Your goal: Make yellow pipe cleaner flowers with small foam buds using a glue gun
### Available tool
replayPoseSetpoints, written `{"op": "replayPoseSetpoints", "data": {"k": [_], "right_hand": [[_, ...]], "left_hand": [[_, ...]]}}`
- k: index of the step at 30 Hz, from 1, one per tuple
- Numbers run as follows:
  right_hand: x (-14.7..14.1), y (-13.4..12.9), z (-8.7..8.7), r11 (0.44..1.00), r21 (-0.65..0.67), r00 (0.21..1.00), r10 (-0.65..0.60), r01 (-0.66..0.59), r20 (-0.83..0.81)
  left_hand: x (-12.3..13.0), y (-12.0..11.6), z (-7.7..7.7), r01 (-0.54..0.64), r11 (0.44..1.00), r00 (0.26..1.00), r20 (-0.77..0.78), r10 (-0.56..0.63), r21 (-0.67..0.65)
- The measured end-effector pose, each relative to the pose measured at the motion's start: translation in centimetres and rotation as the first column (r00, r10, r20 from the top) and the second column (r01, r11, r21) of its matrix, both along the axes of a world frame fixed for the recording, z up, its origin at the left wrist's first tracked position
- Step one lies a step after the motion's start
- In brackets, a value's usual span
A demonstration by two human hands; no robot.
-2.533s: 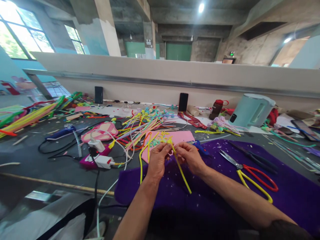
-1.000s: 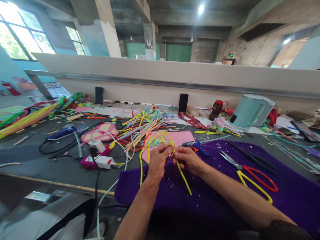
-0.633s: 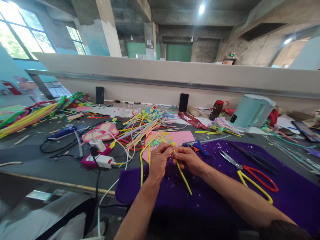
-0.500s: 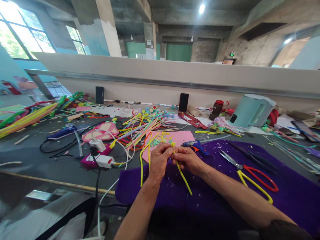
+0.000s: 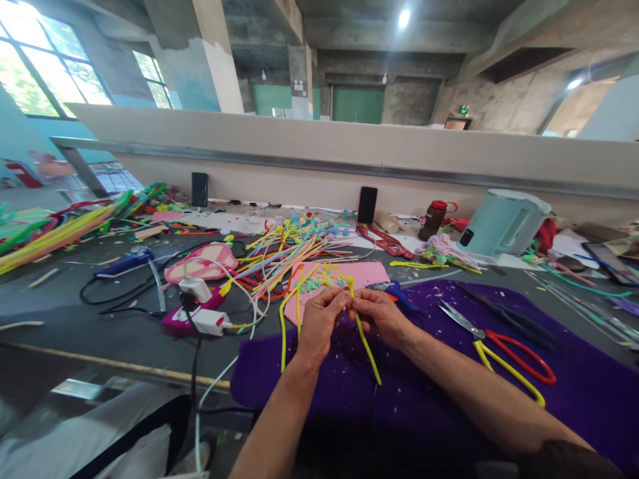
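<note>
A yellow pipe cleaner (image 5: 368, 352) hangs from between my fingertips, its small bunched yellow tip standing up above them. My left hand (image 5: 322, 318) is closed, thumb and forefinger pinching at the stem just below that tip. From the other side my right hand (image 5: 382, 314) pinches the same stem, so the fingertips of both hands nearly meet. Behind the hands lies a pink foam sheet (image 5: 372, 271) with small yellow and teal bits on it. A blue glue gun (image 5: 402, 298) rests just past my right hand, partly hidden. Both hands are over a purple cloth (image 5: 424, 372).
Red-and-yellow-handled scissors (image 5: 486, 336) and dark-handled pliers (image 5: 514, 316) lie to the right. Several pipe-cleaner stems (image 5: 289, 253) are heaped behind. Chargers with cables (image 5: 207, 322) sit left. At the back stand a phone (image 5: 367, 205), a bottle (image 5: 432, 219) and a kettle (image 5: 504, 223).
The bunched yellow tip has shifted slightly right and up, and the stem's lower end has swung a little left. My right hand has moved slightly right. Both hands stay pinched near the tip.
</note>
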State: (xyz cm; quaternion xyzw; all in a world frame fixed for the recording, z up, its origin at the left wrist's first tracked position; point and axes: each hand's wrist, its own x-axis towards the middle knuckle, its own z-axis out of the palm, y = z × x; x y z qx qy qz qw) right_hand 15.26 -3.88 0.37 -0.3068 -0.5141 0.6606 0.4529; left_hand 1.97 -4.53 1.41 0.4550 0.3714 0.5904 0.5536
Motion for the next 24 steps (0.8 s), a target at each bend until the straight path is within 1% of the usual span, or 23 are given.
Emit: {"op": "replayPoseSetpoints", "data": {"k": [3, 7, 10, 12, 14, 17, 20, 22, 24], "right_hand": [[0.0, 0.0, -0.2, 1.000, 0.011, 1.000, 0.019, -0.019, 0.002], [0.0, 0.1, -0.3, 0.996, 0.033, 0.997, 0.076, -0.077, 0.028], [0.4, 0.3, -0.4, 0.992, 0.041, 0.989, 0.117, -0.121, 0.093], [0.8, 0.6, -0.4, 0.995, 0.041, 0.990, 0.087, -0.092, 0.113], [1.3, 1.1, -0.3, 0.999, 0.041, 0.995, 0.031, -0.035, 0.095], [1.9, 1.8, -0.2, 0.999, 0.023, 0.998, -0.045, 0.044, 0.051], [2.1, 2.3, -0.2, 0.993, 0.009, 0.993, -0.117, 0.116, 0.029], [2.1, 2.4, -0.3, 0.991, 0.030, 0.991, -0.133, 0.133, 0.023], [1.9, 2.3, -0.4, 0.991, 0.058, 0.992, -0.124, 0.122, 0.031]], "left_hand": [[-0.3, 0.2, -0.5, 0.085, 0.995, 0.996, -0.045, -0.083, 0.059], [-0.6, 0.4, -0.7, 0.140, 0.990, 0.990, -0.034, -0.138, 0.035], [-0.5, 0.5, -0.7, 0.172, 0.985, 0.985, 0.028, -0.172, 0.002], [-0.5, 0.4, -0.7, 0.171, 0.985, 0.982, 0.082, -0.169, -0.011], [-0.5, 0.2, -0.6, 0.178, 0.984, 0.979, 0.102, -0.177, 0.002], [-0.7, -0.1, -0.5, 0.289, 0.957, 0.952, 0.102, -0.288, 0.001], [-1.0, -0.6, -0.4, 0.396, 0.916, 0.911, 0.152, -0.384, -0.057], [-1.2, -1.2, -0.1, 0.433, 0.899, 0.892, 0.176, -0.415, -0.073], [-1.2, -1.8, 0.4, 0.443, 0.895, 0.889, 0.163, -0.429, -0.061]]}}
